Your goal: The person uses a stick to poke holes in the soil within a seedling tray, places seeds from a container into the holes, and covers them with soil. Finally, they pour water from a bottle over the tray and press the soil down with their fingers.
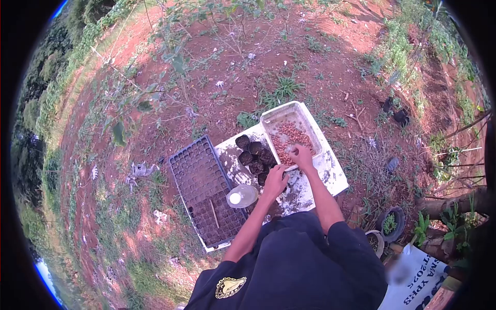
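A white plastic basket [267, 125] with many small reddish-brown pieces [289, 135], like seeds or pebbles, sits on the white board. My right hand [302, 157] reaches over its near end, with the fingertips pinched together at the pieces; what they hold is too small to make out. Beside the basket's near left corner is my left hand [276, 181], its fingers curled down; whatever is under them is hidden. Just left of it, several small black pots [256, 148] of dark soil stand close together.
A black seedling tray [199, 178] of soil-filled cells lies left, with a thin stick [214, 214] on it. A capped clear bottle [243, 196] stands near my left forearm. Soil is scattered over the white board [330, 173]. Potted plants [390, 223] and a printed banner [421, 268] are at right.
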A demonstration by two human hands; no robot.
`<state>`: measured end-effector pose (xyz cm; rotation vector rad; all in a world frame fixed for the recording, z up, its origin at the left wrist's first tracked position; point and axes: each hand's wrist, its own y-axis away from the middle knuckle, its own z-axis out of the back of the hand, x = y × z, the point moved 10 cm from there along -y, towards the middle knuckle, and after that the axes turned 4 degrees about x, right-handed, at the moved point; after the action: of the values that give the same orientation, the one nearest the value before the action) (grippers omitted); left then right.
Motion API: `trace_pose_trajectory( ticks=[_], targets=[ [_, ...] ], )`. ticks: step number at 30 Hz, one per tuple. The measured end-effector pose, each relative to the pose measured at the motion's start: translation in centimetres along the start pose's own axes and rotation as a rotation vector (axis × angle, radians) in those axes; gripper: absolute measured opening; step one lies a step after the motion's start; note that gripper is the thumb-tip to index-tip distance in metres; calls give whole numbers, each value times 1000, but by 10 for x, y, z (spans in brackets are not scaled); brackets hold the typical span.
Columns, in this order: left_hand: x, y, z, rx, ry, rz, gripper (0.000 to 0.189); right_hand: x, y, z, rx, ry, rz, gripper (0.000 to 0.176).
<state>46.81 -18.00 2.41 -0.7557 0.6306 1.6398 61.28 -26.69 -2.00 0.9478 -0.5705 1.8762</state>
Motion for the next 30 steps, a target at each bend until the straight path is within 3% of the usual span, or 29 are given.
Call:
trace_pose_trajectory(
  ticks=[2,4,8,13,16,30],
  targets=[
    [-11,2,16,-88,182,26,32,-2,5,1,15,-171,33,15],
    [-18,5,28,-117,282,117,31,-1,20,3,84,-612,-41,13],
    [-16,9,32,-227,409,98,29,29,68,9,254,-776,-131,15],
    [-38,24,46,-220,482,36,19,49,101,23,245,-753,-108,18],
    [-50,34,59,-238,552,57,19,70,109,42,146,-811,-87,15],
    [-97,76,139,-474,515,-25,17,141,124,43,153,-991,-7,14]
  ],
)
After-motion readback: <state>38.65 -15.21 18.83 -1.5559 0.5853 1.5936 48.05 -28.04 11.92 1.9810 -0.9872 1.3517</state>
